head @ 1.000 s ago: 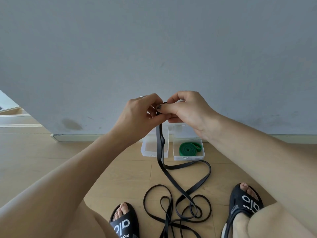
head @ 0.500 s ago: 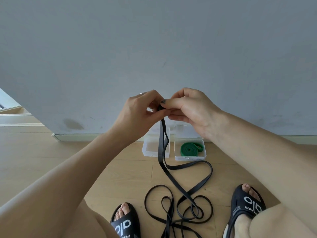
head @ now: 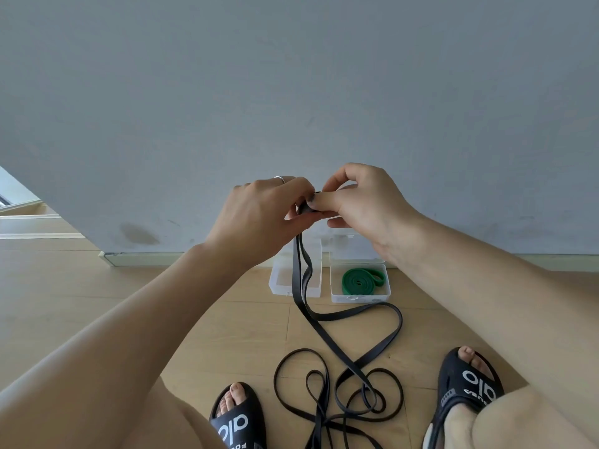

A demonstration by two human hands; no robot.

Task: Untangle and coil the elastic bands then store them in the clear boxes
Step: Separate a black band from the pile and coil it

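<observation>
Black band (head: 327, 332): limp, light, springy.
Your left hand (head: 262, 215) and right hand (head: 359, 202) pinch its small started coil in the air, the rest trailing to the floor; keep thumbs on that coil or it will likely unwind.

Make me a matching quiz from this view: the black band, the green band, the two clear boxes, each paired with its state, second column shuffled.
Things:
1. black band
2. green band
3. left clear box
4. right clear box

States:
A. holds a coil
B. coiled, stored
C. no band inside
D. pinched by both hands, trailing on the floor

Pairs: 1-D, 2-B, 3-C, 4-A
</observation>
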